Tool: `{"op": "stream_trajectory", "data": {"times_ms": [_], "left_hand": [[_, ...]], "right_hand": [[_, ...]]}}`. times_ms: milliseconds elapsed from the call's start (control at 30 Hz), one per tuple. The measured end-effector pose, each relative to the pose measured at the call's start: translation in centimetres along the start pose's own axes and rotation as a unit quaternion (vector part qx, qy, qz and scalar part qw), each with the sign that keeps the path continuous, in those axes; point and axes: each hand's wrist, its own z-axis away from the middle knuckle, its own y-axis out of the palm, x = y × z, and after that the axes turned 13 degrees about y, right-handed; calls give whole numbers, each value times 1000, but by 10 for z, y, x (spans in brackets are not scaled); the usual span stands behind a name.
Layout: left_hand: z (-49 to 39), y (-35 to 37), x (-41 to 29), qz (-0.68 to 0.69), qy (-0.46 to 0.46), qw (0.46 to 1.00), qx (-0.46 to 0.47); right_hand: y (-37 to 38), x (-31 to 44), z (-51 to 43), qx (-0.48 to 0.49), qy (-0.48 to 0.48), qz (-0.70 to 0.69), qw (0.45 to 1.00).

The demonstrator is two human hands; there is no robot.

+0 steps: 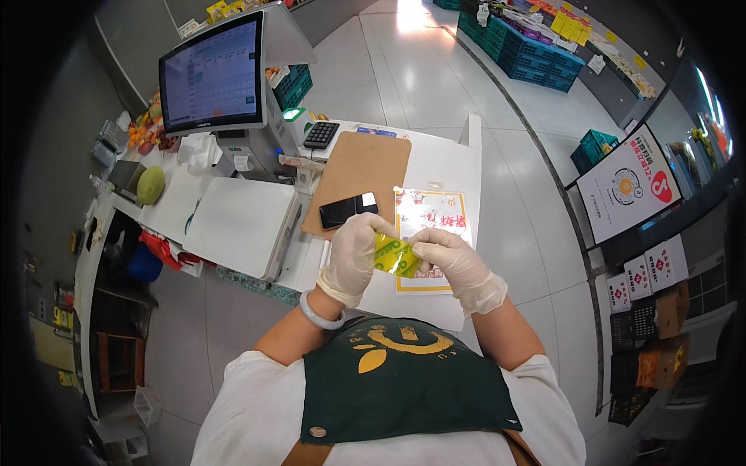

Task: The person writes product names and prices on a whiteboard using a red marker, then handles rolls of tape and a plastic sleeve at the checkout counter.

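Note:
Between my two gloved hands stretches a short piece of shiny yellow film with green print point(395, 255); whether it is adhesive tape or a small packet I cannot tell. My left hand point(351, 256) pinches its left end, and my right hand point(454, 262) grips the right end with thumb and fingers. Below it on the white counter point(446, 154) lies a paper sign point(430, 204) with an orange border and red handwriting, partly hidden by my right hand. A black smartphone point(341, 213) rests just beyond my left hand, on a brown board point(373, 157).
A white flat-topped scale point(242, 224) with a checkout screen point(213, 76) behind it stands at left. Nearby are a numeric keypad point(321, 135) and a green melon point(151, 185). Blue crates point(536, 61) stand across the floor, and a poster stand point(629, 183) is at right.

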Motion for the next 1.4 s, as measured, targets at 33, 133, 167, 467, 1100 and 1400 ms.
{"op": "stream_trajectory", "data": {"times_ms": [33, 133, 167, 467, 1100, 1400], "left_hand": [[-1, 2, -2, 52, -32, 998, -22], [-2, 2, -6, 167, -104, 979, -55], [-2, 0, -5, 199, -114, 971, -65], [19, 1, 31, 384, -268, 872, -143], [20, -73, 29, -51, -27, 997, -57], [19, -141, 37, -84, 32, 996, 16]], "right_hand": [[-1, -2, -2, 18, -4, -1, 1000], [-7, -10, -7, 35, 3, -20, 999], [-9, -14, -8, 76, -14, -58, 995], [-1, -39, -14, 112, -6, -198, 974], [55, -2, -61, 15, 57, 34, 998], [118, -1, -91, 11, 65, -6, 998]]}}
